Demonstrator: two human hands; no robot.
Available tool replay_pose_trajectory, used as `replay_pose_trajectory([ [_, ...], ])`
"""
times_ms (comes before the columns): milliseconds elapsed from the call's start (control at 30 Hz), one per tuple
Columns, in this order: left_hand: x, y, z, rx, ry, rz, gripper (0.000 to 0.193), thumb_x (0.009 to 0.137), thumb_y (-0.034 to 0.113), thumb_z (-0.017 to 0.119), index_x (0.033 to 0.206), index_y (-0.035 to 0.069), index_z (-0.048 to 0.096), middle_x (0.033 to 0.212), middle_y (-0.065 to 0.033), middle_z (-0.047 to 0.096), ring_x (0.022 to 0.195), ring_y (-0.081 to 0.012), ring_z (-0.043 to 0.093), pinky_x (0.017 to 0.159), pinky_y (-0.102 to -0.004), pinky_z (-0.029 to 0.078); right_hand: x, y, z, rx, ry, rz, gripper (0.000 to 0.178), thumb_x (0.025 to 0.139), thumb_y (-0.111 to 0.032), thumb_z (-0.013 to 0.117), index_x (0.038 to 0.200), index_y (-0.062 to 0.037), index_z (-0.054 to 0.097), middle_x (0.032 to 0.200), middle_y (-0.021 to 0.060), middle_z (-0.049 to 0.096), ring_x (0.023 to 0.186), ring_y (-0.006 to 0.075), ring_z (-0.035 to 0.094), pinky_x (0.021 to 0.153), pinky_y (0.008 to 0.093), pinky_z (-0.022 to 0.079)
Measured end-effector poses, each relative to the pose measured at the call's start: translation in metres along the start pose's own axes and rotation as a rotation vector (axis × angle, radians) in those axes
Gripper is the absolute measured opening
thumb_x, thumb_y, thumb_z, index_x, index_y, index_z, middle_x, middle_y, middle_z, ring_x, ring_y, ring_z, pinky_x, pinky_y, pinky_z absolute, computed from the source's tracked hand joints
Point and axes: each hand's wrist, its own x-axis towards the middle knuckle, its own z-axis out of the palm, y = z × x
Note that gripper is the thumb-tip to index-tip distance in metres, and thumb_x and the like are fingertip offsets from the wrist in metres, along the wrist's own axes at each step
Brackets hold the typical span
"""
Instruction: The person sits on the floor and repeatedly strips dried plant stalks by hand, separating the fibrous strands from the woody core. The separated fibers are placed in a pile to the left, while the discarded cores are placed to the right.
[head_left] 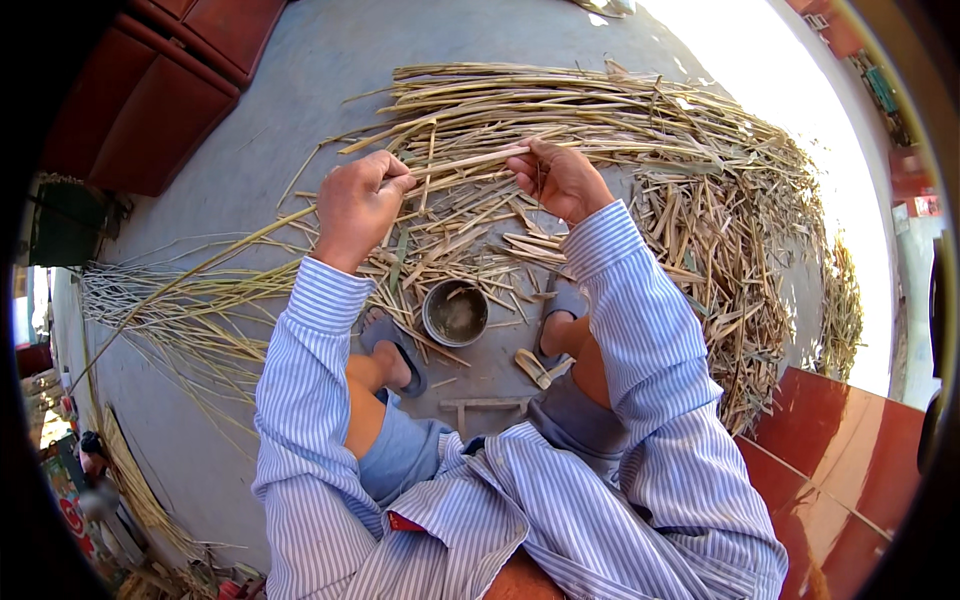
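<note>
A pale stalk of reed or cane (465, 161) is stretched nearly level between my two hands. My left hand (360, 205) is closed on its left part, thumb and fingers pinched together. With thumb and fingertips my right hand (566, 180) grips the right end. A long thin stalk (240, 241) trails from beside my left hand toward the lower left; whether that is the same piece I cannot tell. Below the hands, between my sandalled feet, a round metal bowl (486, 318) holds murky liquid and a small pale scrap.
Long dry stalks (600, 100) lie in a bundle at the far side. A heap of husks and leaves (730, 250) covers the right. Thin split stems (190, 300) fan out at left. Red cabinets (150, 110) stand upper left, a glossy red panel (830, 430) lower right.
</note>
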Motion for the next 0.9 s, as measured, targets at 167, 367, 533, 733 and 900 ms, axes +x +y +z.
replay_pose_trajectory([
  [167, 0.013, -0.044, -0.023, -0.351, 0.119, -0.2, 0.011, 0.084, 0.012, 0.07, 0.091, 0.004, 0.066, 0.08, -0.009, 0.069, 0.067, -0.0143, 0.062, 0.063, -0.0278, 0.049, 0.01, 0.009, 0.0, -0.008, -0.083, -0.029, 0.02, 0.101, -0.014, 0.048, 0.108, 0.0011, 0.06, 0.092, 0.0111, 0.07, 0.078, 0.0174, 0.07, 0.063, 0.0261, 0.059],
  [367, 0.009, -0.022, -0.011, 0.212, 0.167, 0.355, 0.018, 0.08, 0.022, 0.073, 0.088, 0.007, 0.067, 0.075, -0.0108, 0.068, 0.062, -0.0268, 0.062, 0.057, -0.0407, 0.046, 0.0, 0.009, 0.014, 0.03, -0.142, -0.073, 0.022, 0.102, -0.014, 0.048, 0.109, 0.0019, 0.06, 0.096, 0.0112, 0.069, 0.081, 0.0173, 0.069, 0.068, 0.026, 0.06],
  [533, 0.009, -0.014, 0.005, 0.083, -0.006, 0.146, 0.016, 0.079, 0.019, 0.074, 0.09, 0.008, 0.071, 0.075, -0.0097, 0.068, 0.062, -0.026, 0.063, 0.058, -0.0393, 0.047, -0.003, 0.009, 0.022, 0.029, -0.17, -0.109, 0.023, 0.102, -0.015, 0.048, 0.108, 0.0023, 0.061, 0.094, 0.0103, 0.069, 0.081, 0.0167, 0.069, 0.069, 0.0258, 0.06],
  [733, 0.016, -0.035, -0.033, -0.424, 0.216, -0.146, 0.02, 0.088, 0.02, 0.073, 0.094, 0.002, 0.068, 0.081, -0.0027, 0.07, 0.069, -0.0071, 0.059, 0.063, -0.0227, 0.046, -0.001, 0.011, 0.024, 0.017, -0.174, -0.079, 0.024, 0.101, -0.017, 0.05, 0.106, 0.0028, 0.063, 0.09, 0.0093, 0.068, 0.078, 0.0158, 0.068, 0.066, 0.025, 0.059],
  [900, 0.004, -0.052, -0.096, -0.084, 0.588, -0.224, 0.021, 0.088, 0.024, 0.072, 0.093, 0.003, 0.068, 0.081, -0.0045, 0.07, 0.074, -0.0104, 0.063, 0.069, -0.0249, 0.047, 0.003, 0.012, 0.019, 0.045, -0.106, -0.099, 0.021, 0.1, -0.014, 0.05, 0.107, 0.0029, 0.061, 0.095, 0.0121, 0.068, 0.079, 0.0167, 0.068, 0.064, 0.025, 0.058],
])
